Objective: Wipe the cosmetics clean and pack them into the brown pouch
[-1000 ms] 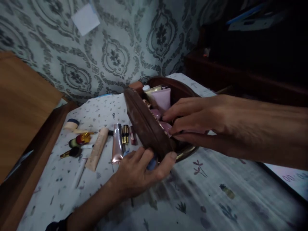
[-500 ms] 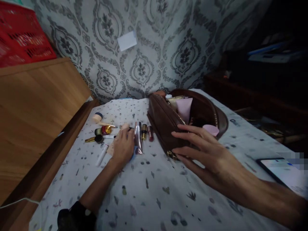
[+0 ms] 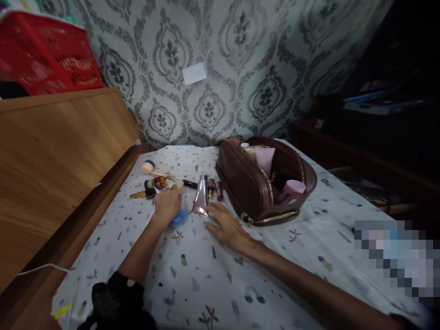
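My left hand (image 3: 167, 204) is curled down among the small cosmetics, its fingers closed; what they hold is mostly hidden, though a pale tip shows above them. A flat blue piece (image 3: 178, 219) lies by its wrist. My right hand (image 3: 225, 227) hovers low with fingers apart, near the lower end of a shiny pink squeeze tube (image 3: 200, 197). Right of the tube are a black-and-gold lipstick (image 3: 211, 188) and a dark red small tube (image 3: 219, 191). A black stick (image 3: 190, 184) lies behind. The brown cosmetic bag (image 3: 240, 183) stands unzipped, holding a pink tube (image 3: 264, 160) and a pink round item (image 3: 294, 187).
Left of my left hand lie a beige jar (image 3: 147, 167), a red-and-gold bottle (image 3: 160, 182) and a gold stick (image 3: 138, 195). A wooden panel (image 3: 68, 137) with a red basket (image 3: 51, 55) borders the left. A blurred-out patch (image 3: 395, 256) covers the right side.
My right hand has left the bag and moved left, close to the squeeze tube. My left hand has drawn in its fingers, uncovering the blue piece; the white pen-like stick beside it is no longer visible.
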Demonstrator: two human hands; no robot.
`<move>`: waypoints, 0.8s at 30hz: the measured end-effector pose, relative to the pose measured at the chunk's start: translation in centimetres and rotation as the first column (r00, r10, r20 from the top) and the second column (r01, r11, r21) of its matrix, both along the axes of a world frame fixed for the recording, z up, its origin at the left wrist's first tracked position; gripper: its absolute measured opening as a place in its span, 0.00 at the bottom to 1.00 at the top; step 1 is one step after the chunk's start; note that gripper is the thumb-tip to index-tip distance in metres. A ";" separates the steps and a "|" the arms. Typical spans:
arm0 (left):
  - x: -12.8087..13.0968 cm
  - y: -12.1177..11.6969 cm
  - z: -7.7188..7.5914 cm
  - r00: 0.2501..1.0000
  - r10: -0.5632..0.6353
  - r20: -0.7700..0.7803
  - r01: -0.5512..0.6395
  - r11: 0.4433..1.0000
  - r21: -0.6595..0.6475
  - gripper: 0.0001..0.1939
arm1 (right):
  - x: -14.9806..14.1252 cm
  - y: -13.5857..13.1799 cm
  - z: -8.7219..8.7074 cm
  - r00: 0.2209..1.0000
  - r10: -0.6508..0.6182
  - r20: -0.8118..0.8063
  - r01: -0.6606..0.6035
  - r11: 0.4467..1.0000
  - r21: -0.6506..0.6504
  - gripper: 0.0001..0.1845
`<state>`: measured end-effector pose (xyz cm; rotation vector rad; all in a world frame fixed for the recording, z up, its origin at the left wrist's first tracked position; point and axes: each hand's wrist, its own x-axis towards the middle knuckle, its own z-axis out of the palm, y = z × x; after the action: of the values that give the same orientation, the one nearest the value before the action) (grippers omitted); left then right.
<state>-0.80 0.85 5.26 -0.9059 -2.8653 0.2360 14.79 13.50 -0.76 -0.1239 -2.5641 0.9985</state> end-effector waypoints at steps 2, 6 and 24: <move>-0.2 -0.3 0.1 1.000 0.010 -0.003 -0.010 1.000 0.006 0.18 | -1.5 -0.5 -0.2 0.999 -0.038 0.026 0.038 0.999 -0.008 0.22; -0.2 -0.8 0.2 1.000 0.006 -0.001 -0.006 1.000 0.020 0.18 | -3.3 -1.6 -0.4 0.992 -0.096 0.080 0.091 0.994 0.066 0.16; 0.7 0.3 -1.7 0.893 -0.445 -0.066 0.449 0.892 0.050 0.13 | -3.4 -0.7 -2.3 0.981 -0.113 -0.161 0.068 0.963 -0.261 0.18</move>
<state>-0.12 1.19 3.53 -1.4822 -2.5042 0.1144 11.38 12.84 -3.10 -0.2114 -2.2435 1.2423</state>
